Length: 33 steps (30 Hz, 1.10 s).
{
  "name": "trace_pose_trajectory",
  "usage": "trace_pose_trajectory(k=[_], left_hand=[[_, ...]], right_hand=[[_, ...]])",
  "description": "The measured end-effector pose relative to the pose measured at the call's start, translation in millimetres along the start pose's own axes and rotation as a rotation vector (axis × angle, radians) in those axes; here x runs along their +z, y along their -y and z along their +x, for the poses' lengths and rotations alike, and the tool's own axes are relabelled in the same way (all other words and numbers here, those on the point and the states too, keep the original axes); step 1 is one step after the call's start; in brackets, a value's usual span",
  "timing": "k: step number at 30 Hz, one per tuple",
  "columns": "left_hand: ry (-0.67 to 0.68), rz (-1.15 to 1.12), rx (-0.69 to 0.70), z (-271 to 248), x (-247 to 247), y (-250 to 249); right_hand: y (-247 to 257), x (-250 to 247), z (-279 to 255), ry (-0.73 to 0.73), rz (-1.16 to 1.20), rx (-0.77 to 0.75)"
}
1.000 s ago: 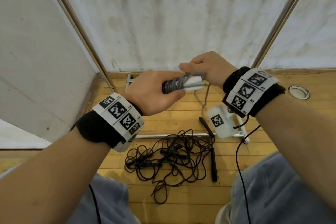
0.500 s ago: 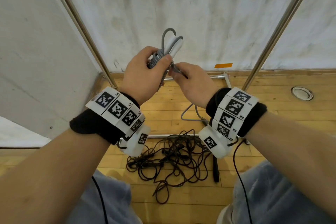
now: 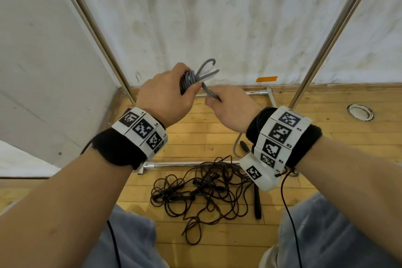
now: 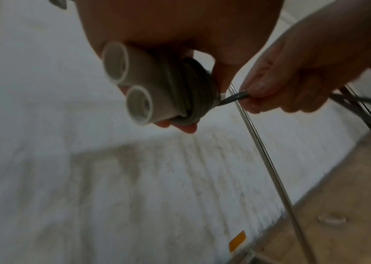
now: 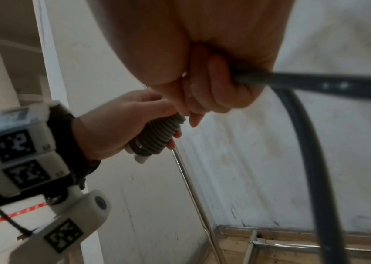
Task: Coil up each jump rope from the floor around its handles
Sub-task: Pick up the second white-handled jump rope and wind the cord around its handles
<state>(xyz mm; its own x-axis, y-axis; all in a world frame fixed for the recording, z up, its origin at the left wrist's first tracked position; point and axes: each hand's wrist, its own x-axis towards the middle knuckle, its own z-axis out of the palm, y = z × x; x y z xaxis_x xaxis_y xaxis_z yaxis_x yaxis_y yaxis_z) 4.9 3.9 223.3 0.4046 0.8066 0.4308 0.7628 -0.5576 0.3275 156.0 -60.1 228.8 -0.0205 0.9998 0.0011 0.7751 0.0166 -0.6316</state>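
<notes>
My left hand (image 3: 167,95) grips a grey jump rope (image 3: 191,79) coiled round its two white handles (image 4: 132,84), held up in front of the wall. The coils (image 5: 157,135) sit tight against my fingers. A loop of grey cord (image 3: 206,67) sticks up above the bundle. My right hand (image 3: 230,106) pinches the loose grey cord (image 4: 234,98) just right of the coil, and the tail (image 3: 236,146) hangs under my right wrist. A second, dark brown jump rope (image 3: 202,191) lies tangled on the wooden floor below, with black handles (image 3: 257,200).
Two slanted metal poles (image 3: 91,22) (image 3: 339,22) rise against the white wall, joined to floor bars (image 3: 187,164). An orange tape mark (image 3: 266,79) sits on the wall base and a round floor fitting (image 3: 360,112) at right. My knees frame the bottom.
The handle bundle swung from lying sideways to pointing up, and both hands rose. My right hand slid off the coil to hold the loose cord beside it.
</notes>
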Motion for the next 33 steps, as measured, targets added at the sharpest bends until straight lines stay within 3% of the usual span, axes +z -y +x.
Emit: trace_pose_trajectory(k=[5, 9, 12, 15, 21, 26, 30, 33], left_hand=[[0.176, 0.024, -0.162, 7.7, 3.3, 11.3], [0.330, 0.165, -0.114, 7.2, -0.8, 15.5], [0.489, 0.067, -0.059, 3.5, 0.5, 13.9], [0.590, -0.062, -0.007, 0.8, 1.8, 11.7], [0.602, -0.123, 0.071, -5.1, 1.4, 1.5], [0.456, -0.088, 0.081, -2.4, -1.7, -6.0], [0.459, -0.037, 0.121, -3.9, -1.5, -9.6], [0.462, -0.080, 0.122, -5.6, -4.4, -12.0]], right_hand=[[-0.5, 2.8, -3.5, 0.062, -0.217, -0.039], [-3.2, 2.4, -6.6, 0.039, -0.379, -0.121], [-4.3, -0.7, -6.7, -0.073, -0.413, -0.229], [-5.5, -0.9, -4.9, -0.131, -0.384, -0.239], [-9.0, -4.5, 1.6, -0.186, -0.251, -0.195], [-7.7, -12.4, 1.8, -0.294, -0.149, -0.199], [-7.4, -14.5, 1.2, -0.281, -0.068, -0.144], [-9.8, -18.2, 3.0, -0.247, 0.123, -0.082]])
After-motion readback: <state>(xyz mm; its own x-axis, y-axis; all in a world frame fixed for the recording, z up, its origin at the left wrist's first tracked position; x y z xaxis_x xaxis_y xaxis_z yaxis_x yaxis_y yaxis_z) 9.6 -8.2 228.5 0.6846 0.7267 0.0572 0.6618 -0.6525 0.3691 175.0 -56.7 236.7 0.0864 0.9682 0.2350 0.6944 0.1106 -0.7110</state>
